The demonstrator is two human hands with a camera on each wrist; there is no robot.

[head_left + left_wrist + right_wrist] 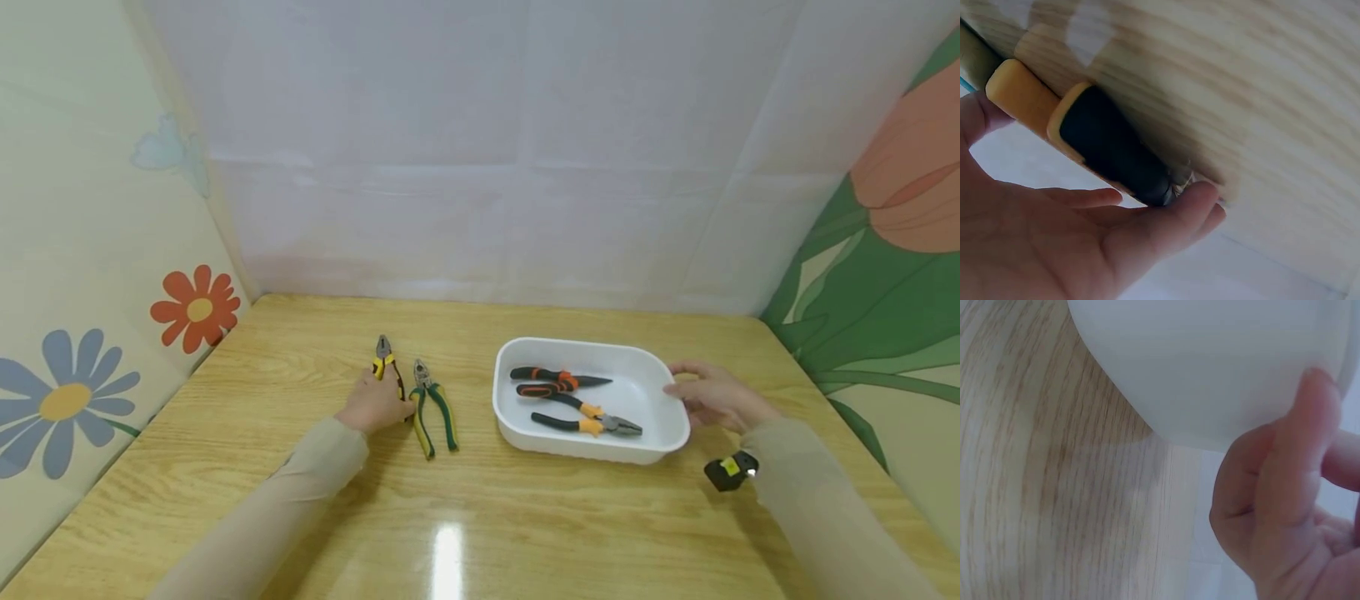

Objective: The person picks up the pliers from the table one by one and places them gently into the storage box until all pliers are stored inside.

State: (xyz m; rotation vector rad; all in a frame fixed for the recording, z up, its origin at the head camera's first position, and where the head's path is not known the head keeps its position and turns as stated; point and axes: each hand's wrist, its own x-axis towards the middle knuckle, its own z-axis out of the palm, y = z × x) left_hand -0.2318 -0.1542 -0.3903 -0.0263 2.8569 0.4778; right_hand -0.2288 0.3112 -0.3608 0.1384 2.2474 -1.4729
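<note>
My left hand (377, 402) grips a pair of yellow-and-black pliers (385, 348) on the table, its fingers partly hiding the handles. In the left wrist view, the black and yellow handles (1113, 147) lie between my thumb and fingers. Just right of that hand lie green-and-yellow pliers (422, 375) with handles spread. At the right end of a white plastic basin (592, 450), my right hand (712, 396) holds the rim, with curled fingers against the outer wall in the right wrist view. Inside are orange-and-black combination pliers (592, 423) and red-and-black long-nose pliers (551, 375).
The wooden table (525, 517) reaches back to a pale cloth wall (487, 208). Flower-patterned panels stand at the left and right sides. A small black device (731, 471) is attached at the right wrist.
</note>
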